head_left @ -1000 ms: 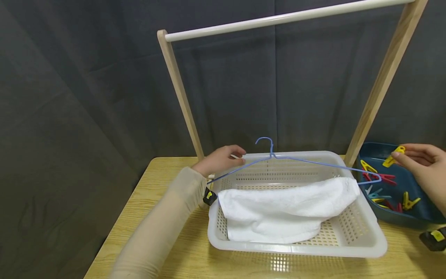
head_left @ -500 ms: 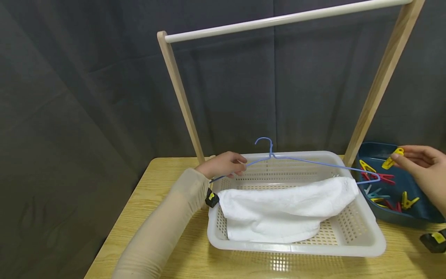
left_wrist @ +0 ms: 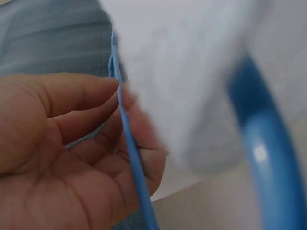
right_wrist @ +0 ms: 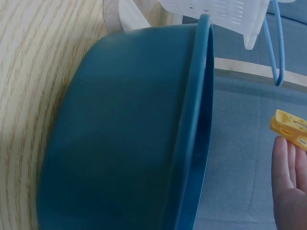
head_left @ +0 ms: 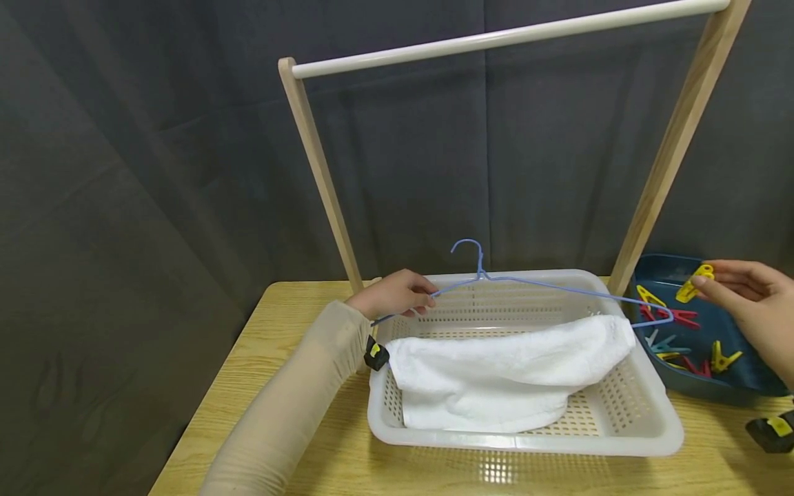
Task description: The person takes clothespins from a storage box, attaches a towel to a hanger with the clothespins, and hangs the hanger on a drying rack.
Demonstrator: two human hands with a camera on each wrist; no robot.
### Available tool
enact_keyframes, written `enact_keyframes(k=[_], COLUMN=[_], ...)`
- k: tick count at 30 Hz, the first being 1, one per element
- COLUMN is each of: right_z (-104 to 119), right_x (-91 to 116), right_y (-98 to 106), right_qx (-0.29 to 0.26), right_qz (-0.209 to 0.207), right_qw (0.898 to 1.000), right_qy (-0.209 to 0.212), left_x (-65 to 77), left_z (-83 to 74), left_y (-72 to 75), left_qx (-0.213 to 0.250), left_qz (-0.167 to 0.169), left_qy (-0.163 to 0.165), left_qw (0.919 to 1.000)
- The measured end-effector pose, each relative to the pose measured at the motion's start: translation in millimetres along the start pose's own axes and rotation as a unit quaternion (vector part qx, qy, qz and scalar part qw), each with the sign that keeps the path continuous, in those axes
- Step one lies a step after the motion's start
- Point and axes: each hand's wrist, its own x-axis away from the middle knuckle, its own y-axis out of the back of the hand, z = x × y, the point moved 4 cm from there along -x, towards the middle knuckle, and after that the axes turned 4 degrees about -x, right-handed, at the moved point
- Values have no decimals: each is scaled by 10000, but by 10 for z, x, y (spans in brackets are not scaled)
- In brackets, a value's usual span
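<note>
My left hand (head_left: 397, 293) pinches the left arm of a blue wire hanger (head_left: 546, 284) between thumb and fingertips; the left wrist view shows the thumb against the wire. A white towel (head_left: 496, 368) is draped over the hanger's lower bar, its lower part lying in a white perforated basket (head_left: 515, 443). The hanger's hook points up. To the right, my right hand (head_left: 753, 296) pinches a yellow clothespin (head_left: 693, 284) with thumb and fingers, over a dark blue basin (head_left: 707, 391). In the right wrist view the clothespin (right_wrist: 290, 127) sits at the fingertips.
Inside the basin lie several clothespins, among them a red one (head_left: 685, 317) and a yellow one (head_left: 722, 358). Behind the basket stands a wooden rack with a white rail (head_left: 496, 43). The wooden table (head_left: 298, 317) ends at the left, before a dark curtain (head_left: 155, 207).
My left fingers have come down onto the hanger's wire and grip it, and the hook has shifted slightly. The right hand keeps the yellow clothespin, nearly in place.
</note>
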Motion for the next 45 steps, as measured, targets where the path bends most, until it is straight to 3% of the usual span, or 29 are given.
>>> enact_keyframes(k=[11, 18, 24, 30, 40, 45], right_z=[44, 70, 96, 116, 154, 201], right_x=[14, 22, 17, 13, 39, 52], right_y=[-20, -36, -53, -73, -86, -91], right_qx=[-211, -182, -212, -548, -505, -592], right_qz=[-85, -74, -95, -136, -229, -251], right_qw=[9995, 9997, 9997, 9984, 9983, 9974], right_qy=[199, 107, -36, 80, 184, 311], left_x=[42, 95, 148, 173, 249, 295], left_z=[-39, -117, -173, -203, -289, -353], left_y=[69, 130, 162, 174, 186, 220], left_qx=[11, 14, -59, -8, -84, -147], left_qz=[-389, -576, -628, -679, -901, -1213], left_qy=[-314, -508, -516, -593, -898, -1128], left_qw=[9988, 9970, 9967, 9959, 9918, 9861])
